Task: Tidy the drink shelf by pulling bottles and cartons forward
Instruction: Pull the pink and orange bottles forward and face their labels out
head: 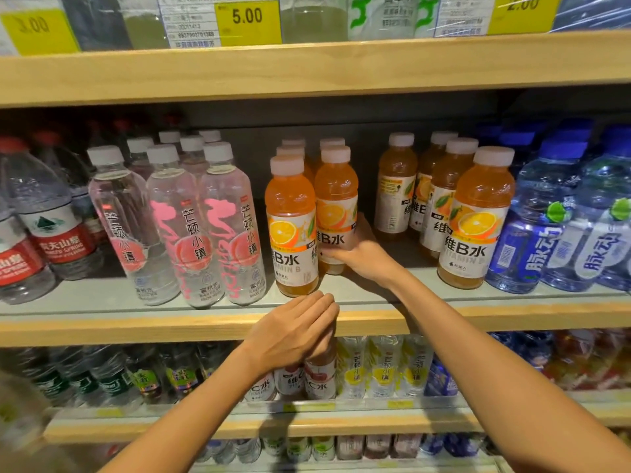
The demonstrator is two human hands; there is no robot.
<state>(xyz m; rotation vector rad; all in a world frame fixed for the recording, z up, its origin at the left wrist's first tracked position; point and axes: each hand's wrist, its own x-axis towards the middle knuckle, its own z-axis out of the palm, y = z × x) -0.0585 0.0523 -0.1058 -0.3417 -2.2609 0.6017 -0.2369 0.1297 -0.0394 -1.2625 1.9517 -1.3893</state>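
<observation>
Gripping orange bottle (336, 213): right hand (362, 257); left hand (293, 329) below.

We record a single view, worn on the head. It faces the drink shelf (136, 327) nearly square-on, tilted slightly downward, and stands close. The orange bottle (336, 199) sits near the frame's centre. The upper shelf (307, 70) crosses the top; a lower shelf (341, 425) crosses the bottom. The left hand (293, 327) and right hand (363, 259) show on arms running up from the bottom edge. Wide-angle bowing curves the shelf edges.
</observation>
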